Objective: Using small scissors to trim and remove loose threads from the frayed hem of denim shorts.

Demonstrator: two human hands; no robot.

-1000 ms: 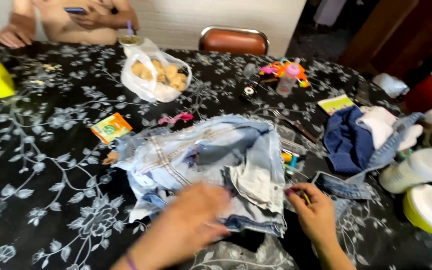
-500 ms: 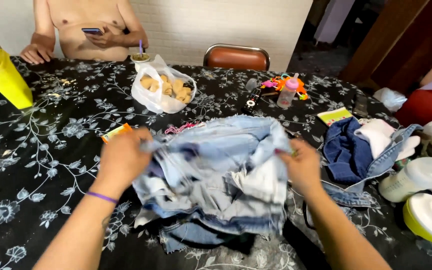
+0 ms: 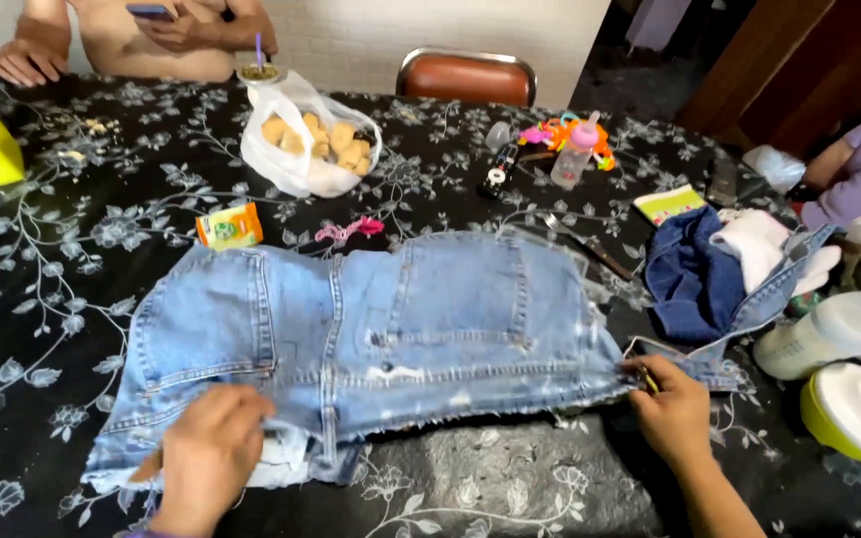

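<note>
The light denim shorts lie spread flat near the front edge of the surface, which has a black flowered cloth. The left hand presses with flat open fingers on the frayed hem at the near left. The right hand pinches the right end of the hem, its grip closed on the cloth. A free strip of cloth remains between the hands, in front of the hem.
</note>
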